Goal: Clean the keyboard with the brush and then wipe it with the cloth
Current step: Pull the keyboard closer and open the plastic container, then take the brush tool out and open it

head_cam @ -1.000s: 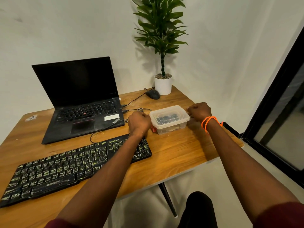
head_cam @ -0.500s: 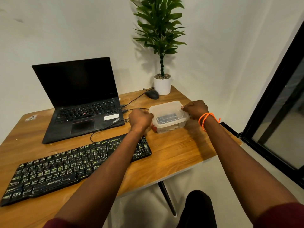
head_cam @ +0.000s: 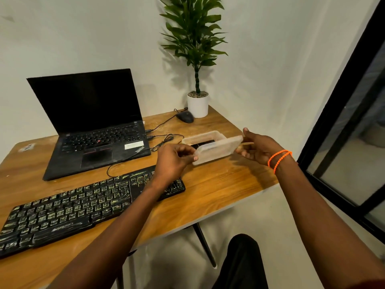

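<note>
You have the lid (head_cam: 217, 150) lifted off the plastic box (head_cam: 203, 140), your left hand (head_cam: 175, 156) pinching its near-left corner and your right hand (head_cam: 257, 148) grasping its right end with curled fingers (head_cam: 241, 152). The box sits near the counter's (head_cam: 208, 184) right edge; something dark lies inside, probably the brush, though you cannot tell. Set the lid flat on bare counter beside the box, away from the cables. The keyboard (head_cam: 73, 207) waits along the front-left edge, untouched, so keep one hand free for reaching in.
</note>
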